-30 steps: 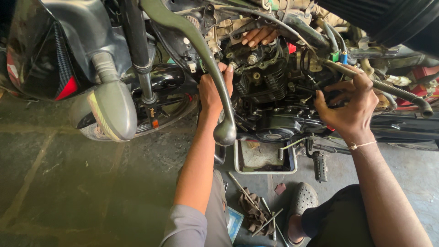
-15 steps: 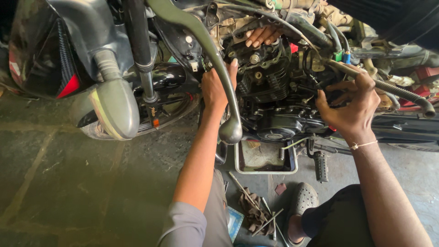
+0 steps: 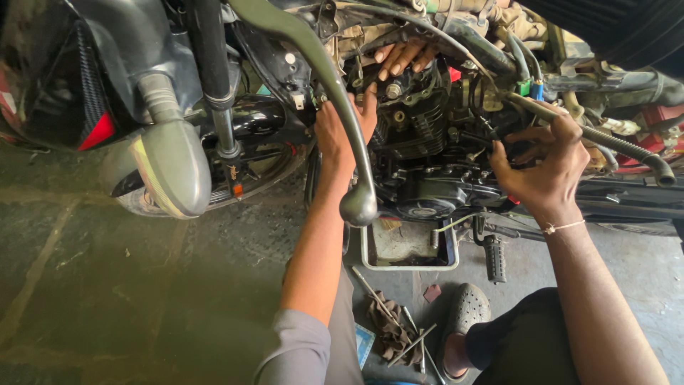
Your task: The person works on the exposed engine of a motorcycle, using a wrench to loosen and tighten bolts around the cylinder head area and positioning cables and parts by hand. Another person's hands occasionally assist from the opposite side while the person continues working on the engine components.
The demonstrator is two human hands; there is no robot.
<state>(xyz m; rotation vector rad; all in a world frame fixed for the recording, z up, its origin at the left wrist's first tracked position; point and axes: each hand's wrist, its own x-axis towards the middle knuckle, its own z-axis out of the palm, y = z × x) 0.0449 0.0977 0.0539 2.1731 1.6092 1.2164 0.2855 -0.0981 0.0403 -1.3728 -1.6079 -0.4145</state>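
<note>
The person crouched beside a stripped motorcycle, both arms raised toward its engine, which sat in the frame directly ahead and above a grey drain tray on the floor. The left hand was pressed against the front left side of the cylinder head, its fingers spread flat and not closed on anything that could be seen; the brake lever of the handlebar crossed in front of the wrist and hid part of it. The right hand hovered at the engine's right side, just beside the finned cylinder, fingers curled with thumb and forefinger drawn close, but whether they pinched a small part or a cable could not be told. The engine thus lay between the two hands, the left touching it and the right a little short of it, so the left was the nearer. The cylinder's long axis ran roughly upright, tilted slightly forward toward the front wheel. Another person's hand rested its fingers on the top of the head from the far side. On the floor near the person's shoe lay several loose tools on a rag.
</note>
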